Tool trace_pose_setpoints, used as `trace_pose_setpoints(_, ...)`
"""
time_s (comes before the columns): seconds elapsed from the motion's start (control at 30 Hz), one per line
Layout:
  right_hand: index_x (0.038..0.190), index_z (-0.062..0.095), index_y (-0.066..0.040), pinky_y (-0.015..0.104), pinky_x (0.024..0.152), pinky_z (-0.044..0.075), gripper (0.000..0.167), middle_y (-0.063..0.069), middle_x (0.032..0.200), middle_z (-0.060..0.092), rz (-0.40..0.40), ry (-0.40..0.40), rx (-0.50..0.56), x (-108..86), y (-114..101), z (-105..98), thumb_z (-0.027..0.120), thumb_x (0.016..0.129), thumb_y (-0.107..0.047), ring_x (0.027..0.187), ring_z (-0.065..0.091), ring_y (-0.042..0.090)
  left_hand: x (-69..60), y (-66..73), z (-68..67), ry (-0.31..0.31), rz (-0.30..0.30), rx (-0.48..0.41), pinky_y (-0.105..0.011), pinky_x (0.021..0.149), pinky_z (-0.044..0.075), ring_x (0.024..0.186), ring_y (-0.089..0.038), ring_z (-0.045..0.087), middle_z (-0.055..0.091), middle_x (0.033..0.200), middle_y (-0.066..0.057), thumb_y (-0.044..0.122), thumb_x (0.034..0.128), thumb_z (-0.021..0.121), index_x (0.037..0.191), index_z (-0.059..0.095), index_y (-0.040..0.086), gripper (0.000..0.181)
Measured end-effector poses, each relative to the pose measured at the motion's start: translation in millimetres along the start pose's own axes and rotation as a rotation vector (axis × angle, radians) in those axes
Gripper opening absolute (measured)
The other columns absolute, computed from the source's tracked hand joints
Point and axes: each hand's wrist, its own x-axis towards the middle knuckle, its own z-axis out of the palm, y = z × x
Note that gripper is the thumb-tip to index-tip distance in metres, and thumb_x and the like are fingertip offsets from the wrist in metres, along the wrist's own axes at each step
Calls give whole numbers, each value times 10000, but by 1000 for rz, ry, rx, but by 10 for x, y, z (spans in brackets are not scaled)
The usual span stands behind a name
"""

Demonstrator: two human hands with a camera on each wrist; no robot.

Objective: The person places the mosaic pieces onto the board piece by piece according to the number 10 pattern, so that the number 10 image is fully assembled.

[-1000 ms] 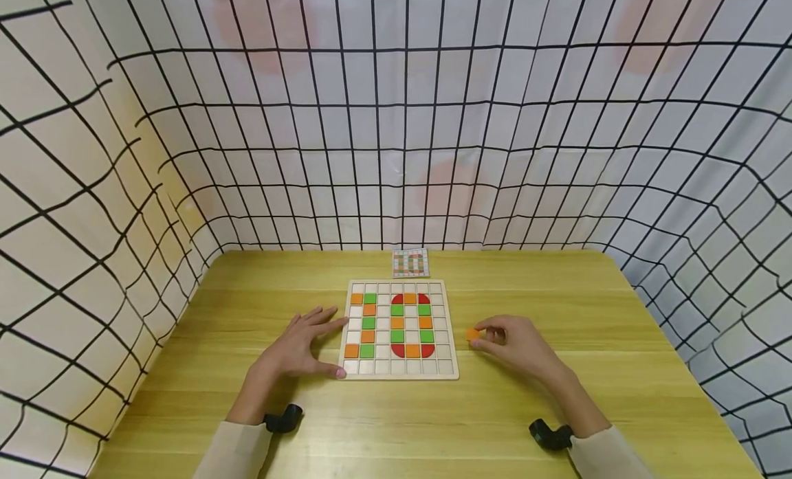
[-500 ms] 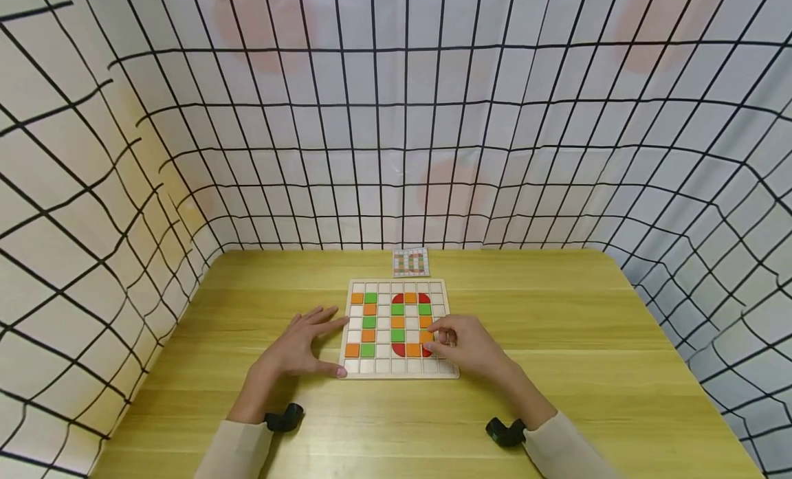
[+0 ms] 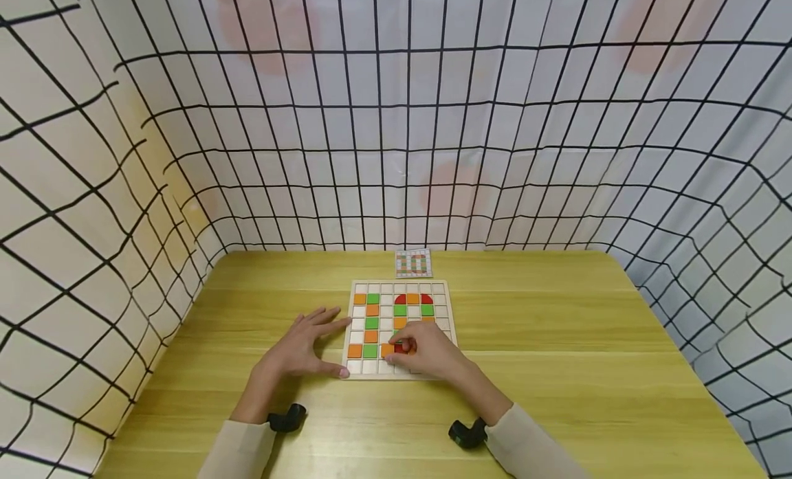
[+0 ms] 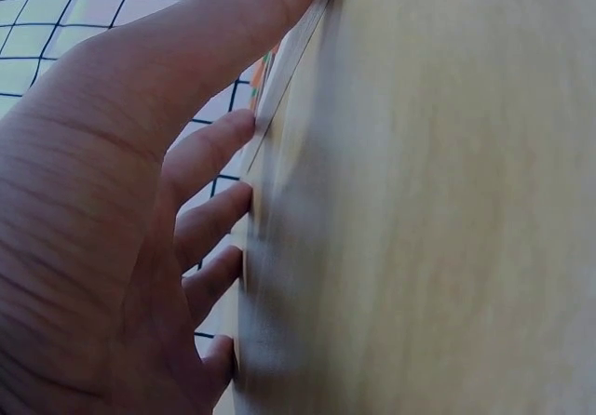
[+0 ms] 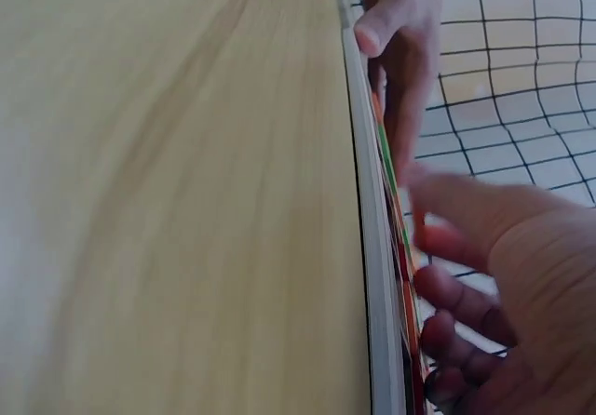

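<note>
A pale wooden grid board (image 3: 386,290) lies on the table with orange and green square tiles and red quarter-round tiles set in its cells. Over its lower middle, my right hand (image 3: 433,352) pinches an orange square tile (image 3: 386,350) between thumb and index finger, just right of the bottom green tile (image 3: 370,351). That hand covers the lower right tiles. At the board's left side my left hand (image 3: 295,348) rests spread, its thumb at the near left corner and index fingertip at the edge. The left wrist view shows its fingers (image 4: 214,224) along the board's edge.
Behind the board lies a small printed card (image 3: 413,263) with a similar coloured pattern. The yellow wood-grain table (image 3: 532,300) is bounded by white walls with black grid lines (image 3: 405,121). A black wrist device (image 3: 468,433) sits at each sleeve.
My right hand has carried the orange tile leftward, from beside the board, past its right columns, to its lower middle. My left hand has kept its place at the edge.
</note>
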Motion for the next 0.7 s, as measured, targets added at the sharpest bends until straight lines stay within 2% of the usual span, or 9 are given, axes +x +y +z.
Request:
trace_pose_setpoints(0.2, 1015, 819, -166, 197, 595, 452, 249, -113, 757, 623, 12, 15, -41, 32, -11, 57, 846, 860, -360, 667, 513, 32, 3, 5, -12, 3, -13, -7, -697, 1253, 104, 1578, -398, 219, 319, 1690, -79, 746, 656, 830, 1544, 490, 322, 1041)
trace_pose_setpoints(0.47, 1063, 826, -171, 188, 570, 421, 297, -99, 774, 637, 23, 13, -85, 49, -28, 110, 828, 869, -395, 649, 480, 25, 1, 5, -14, -4, -15, -4, -700, 1252, 105, 1579, -402, 215, 315, 1692, -83, 742, 664, 827, 1547, 486, 317, 1037)
trace_pose_setpoints(0.7, 1147, 803, -170, 201, 603, 428, 362, -74, 778, 624, 24, -6, -61, 27, -15, 40, 826, 872, -405, 692, 504, 55, 20, 7, -28, -10, -20, 7, -694, 1254, 105, 1581, -393, 213, 308, 1696, -68, 752, 658, 822, 1552, 474, 332, 1047)
